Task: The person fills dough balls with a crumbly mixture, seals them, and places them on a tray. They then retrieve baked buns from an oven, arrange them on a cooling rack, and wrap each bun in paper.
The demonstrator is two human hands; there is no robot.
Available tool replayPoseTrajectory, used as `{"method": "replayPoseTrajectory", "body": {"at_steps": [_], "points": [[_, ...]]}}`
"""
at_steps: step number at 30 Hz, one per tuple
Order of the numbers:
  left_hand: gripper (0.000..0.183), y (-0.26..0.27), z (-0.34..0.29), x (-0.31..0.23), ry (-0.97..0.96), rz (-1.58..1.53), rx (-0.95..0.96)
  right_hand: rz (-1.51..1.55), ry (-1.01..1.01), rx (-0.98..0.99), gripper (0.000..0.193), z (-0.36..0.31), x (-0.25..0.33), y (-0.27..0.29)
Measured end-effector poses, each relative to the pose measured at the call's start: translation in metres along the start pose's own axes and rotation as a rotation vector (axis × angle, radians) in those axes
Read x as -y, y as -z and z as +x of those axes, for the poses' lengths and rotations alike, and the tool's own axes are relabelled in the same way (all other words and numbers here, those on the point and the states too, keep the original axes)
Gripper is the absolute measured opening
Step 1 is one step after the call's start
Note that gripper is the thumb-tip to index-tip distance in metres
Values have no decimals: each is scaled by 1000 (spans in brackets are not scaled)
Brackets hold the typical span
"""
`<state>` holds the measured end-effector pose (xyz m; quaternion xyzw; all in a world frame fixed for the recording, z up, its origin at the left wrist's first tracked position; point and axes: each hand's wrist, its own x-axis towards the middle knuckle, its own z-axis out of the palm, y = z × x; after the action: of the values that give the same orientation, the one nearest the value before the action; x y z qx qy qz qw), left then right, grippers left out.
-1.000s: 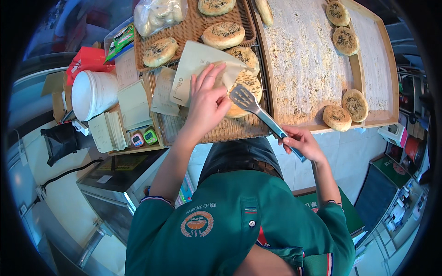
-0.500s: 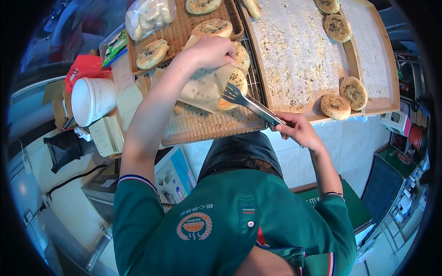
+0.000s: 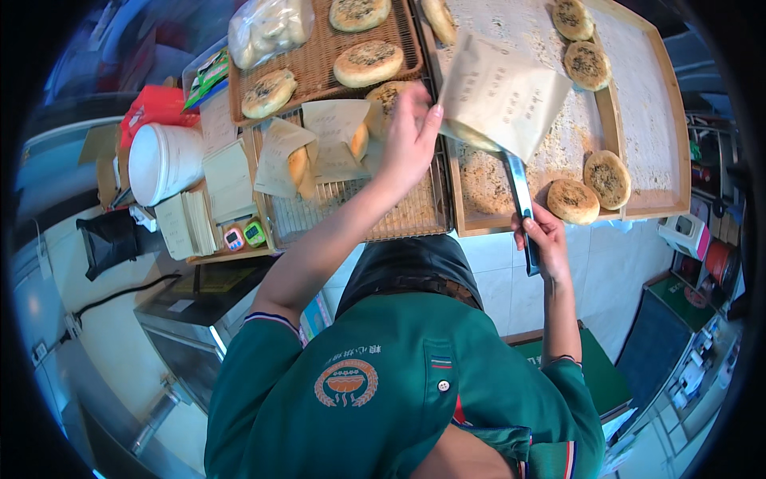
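Observation:
My right hand grips the dark handle of metal tongs. At their far end hangs a printed paper bag with a round flatbread partly showing at its lower edge; the tong tips are hidden there. Beside the bag's left edge is my left hand, fingers apart and blurred, the thumb close to the paper. Whether it touches the bag is unclear. Two more paper bags with bread in them lie on the wire-topped tray to the left. A seeded flatbread lies behind my left hand.
A wicker tray at the back left bears several flatbreads and a clear plastic bag. More seeded flatbreads lie on paper-lined wooden trays at right. A white bucket, stacked paper bags and small timers stand left.
The tongs and a paper bag with flatbread have moved right, from the left tray to above the wooden tray. My left hand has also shifted right, uncovering two filled bags.

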<state>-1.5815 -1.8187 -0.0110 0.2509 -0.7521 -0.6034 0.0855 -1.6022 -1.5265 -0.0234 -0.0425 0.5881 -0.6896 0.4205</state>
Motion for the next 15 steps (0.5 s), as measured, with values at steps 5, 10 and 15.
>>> {"method": "replayPoseTrajectory", "body": {"at_steps": [5, 10, 15], "points": [[14, -57, -8, 49, 174, -438, 4, -38, -28, -85, 29, -7, 1, 7], [21, -70, -42, 30, -46, -149, 311, 75, 15, -156, 25, 2, -14, 12], [41, 110, -73, 72, -521, 209, -345, 169, -37, -233, 28, 53, -32, 28]]}}
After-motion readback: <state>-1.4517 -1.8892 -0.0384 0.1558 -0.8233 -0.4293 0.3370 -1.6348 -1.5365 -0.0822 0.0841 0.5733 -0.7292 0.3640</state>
